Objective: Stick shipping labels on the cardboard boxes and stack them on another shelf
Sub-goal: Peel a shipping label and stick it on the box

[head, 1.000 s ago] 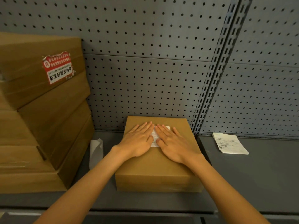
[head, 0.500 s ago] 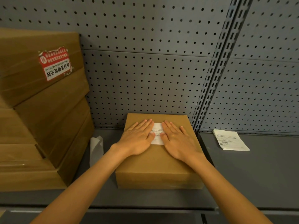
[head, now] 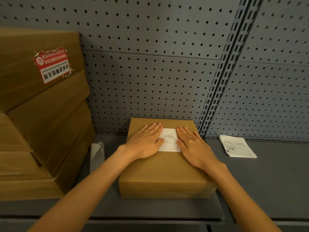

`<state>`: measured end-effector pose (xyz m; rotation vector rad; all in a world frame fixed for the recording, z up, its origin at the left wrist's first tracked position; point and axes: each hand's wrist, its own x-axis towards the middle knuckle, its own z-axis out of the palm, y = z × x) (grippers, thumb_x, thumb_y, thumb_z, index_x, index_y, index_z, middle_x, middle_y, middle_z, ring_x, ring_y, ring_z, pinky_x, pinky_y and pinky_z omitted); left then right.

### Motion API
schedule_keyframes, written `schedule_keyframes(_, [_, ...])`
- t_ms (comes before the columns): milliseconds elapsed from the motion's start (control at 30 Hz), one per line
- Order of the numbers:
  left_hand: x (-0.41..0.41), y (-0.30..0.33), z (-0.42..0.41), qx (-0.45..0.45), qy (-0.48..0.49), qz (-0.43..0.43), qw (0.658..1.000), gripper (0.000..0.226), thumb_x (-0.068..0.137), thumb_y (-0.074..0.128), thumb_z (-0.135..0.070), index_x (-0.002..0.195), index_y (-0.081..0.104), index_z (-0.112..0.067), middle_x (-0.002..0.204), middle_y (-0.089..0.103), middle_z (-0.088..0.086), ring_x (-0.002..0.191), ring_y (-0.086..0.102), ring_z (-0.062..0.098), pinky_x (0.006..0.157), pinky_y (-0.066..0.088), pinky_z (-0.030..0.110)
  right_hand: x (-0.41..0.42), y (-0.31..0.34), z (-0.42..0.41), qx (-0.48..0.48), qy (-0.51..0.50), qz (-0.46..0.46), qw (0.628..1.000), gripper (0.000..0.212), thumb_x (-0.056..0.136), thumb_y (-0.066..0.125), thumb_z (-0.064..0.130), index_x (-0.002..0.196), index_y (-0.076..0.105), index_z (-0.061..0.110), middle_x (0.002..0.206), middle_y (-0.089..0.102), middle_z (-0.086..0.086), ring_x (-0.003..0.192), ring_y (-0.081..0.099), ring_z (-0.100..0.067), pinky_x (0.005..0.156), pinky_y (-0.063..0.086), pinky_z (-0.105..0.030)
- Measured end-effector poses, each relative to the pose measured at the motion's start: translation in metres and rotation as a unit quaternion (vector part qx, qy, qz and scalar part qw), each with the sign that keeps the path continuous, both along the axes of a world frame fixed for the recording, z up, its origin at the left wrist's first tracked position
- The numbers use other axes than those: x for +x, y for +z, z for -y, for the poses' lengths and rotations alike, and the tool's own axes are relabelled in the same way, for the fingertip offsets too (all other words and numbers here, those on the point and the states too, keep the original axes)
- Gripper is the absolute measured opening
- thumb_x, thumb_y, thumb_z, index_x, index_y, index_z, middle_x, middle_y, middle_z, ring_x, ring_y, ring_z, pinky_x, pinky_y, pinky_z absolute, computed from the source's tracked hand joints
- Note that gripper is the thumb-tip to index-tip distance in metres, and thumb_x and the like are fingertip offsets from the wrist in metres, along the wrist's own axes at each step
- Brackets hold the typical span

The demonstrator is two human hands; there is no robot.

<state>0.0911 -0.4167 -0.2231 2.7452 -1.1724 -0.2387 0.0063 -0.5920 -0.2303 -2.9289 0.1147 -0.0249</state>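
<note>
A flat cardboard box [head: 165, 171] lies on the grey shelf [head: 267, 181] in front of me. A white shipping label [head: 170, 139] sits on the box top. My left hand [head: 145, 142] lies flat, palm down, on the label's left edge. On the label's right side my right hand [head: 194, 147] lies flat in the same way. The fingers of both hands are stretched out and neither hand grips anything. A stack of spare white labels [head: 236, 146] rests on the shelf to the right.
Several large cardboard boxes [head: 41, 118] are piled at the left, the top one bearing a red and white sticker [head: 53, 65]. A strip of white backing paper [head: 97, 153] stands between that pile and the small box. A grey pegboard wall [head: 150, 81] closes the back.
Both hands have slid apart sideways across the label, the left one leftward and the right one rightward, and more of the white label shows between them.
</note>
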Motion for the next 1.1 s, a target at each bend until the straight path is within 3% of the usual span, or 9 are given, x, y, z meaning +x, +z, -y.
schedule_keyframes(367, [-0.044,0.002,-0.013,-0.009,-0.124,-0.033,0.992,0.05,0.102,0.011,-0.041,0.148,-0.007,-0.033,0.154,-0.012,-0.022,0.138,-0.016,-0.008,0.113,-0.012,0.019,0.001,-0.002,0.001,0.002,-0.008,0.002,1.0,0.053,0.103,0.02,0.036,0.153,0.01,0.019,0.16,0.007,0.006,0.147,0.001,-0.007,0.12,0.0,-0.031])
schedule_keyframes(567, [-0.03,0.002,-0.033,-0.031,-0.032,-0.013,0.999,0.054,0.102,0.013,-0.04,0.149,-0.01,-0.026,0.156,-0.016,-0.014,0.138,-0.017,-0.006,0.114,-0.011,0.019,0.0,0.006,-0.004,0.016,0.019,0.022,0.999,0.055,0.102,0.019,0.043,0.152,0.008,0.023,0.16,0.005,0.008,0.147,-0.002,-0.006,0.119,-0.006,-0.032])
schedule_keyframes(733, [-0.015,-0.002,-0.03,-0.023,0.0,-0.012,1.0,0.053,0.102,0.011,-0.038,0.15,-0.006,-0.024,0.158,-0.011,-0.011,0.141,-0.011,-0.003,0.116,-0.008,0.022,0.002,0.005,-0.025,-0.006,0.087,-0.02,0.996,0.054,0.102,0.013,0.044,0.152,0.002,0.027,0.16,-0.001,0.011,0.145,-0.007,-0.003,0.115,-0.012,-0.027])
schedule_keyframes(933, [-0.015,-0.003,-0.033,-0.004,0.011,0.001,1.0,0.054,0.102,0.009,-0.041,0.15,-0.008,-0.026,0.157,-0.011,-0.013,0.142,-0.012,-0.002,0.116,-0.009,0.023,-0.008,0.005,0.002,-0.006,0.032,-0.061,0.998,0.057,0.1,0.011,0.05,0.152,-0.002,0.03,0.159,-0.006,0.014,0.144,-0.009,0.0,0.119,-0.009,-0.032])
schedule_keyframes(1100, [-0.013,-0.005,-0.031,-0.011,0.029,0.001,1.0,0.055,0.101,0.01,-0.046,0.15,-0.008,-0.029,0.157,-0.011,-0.014,0.143,-0.012,0.0,0.118,-0.009,0.028,-0.016,0.003,0.02,0.056,-0.009,-0.062,0.996,0.057,0.101,0.016,0.049,0.152,-0.001,0.029,0.159,-0.007,0.015,0.144,-0.01,-0.001,0.119,-0.005,-0.032])
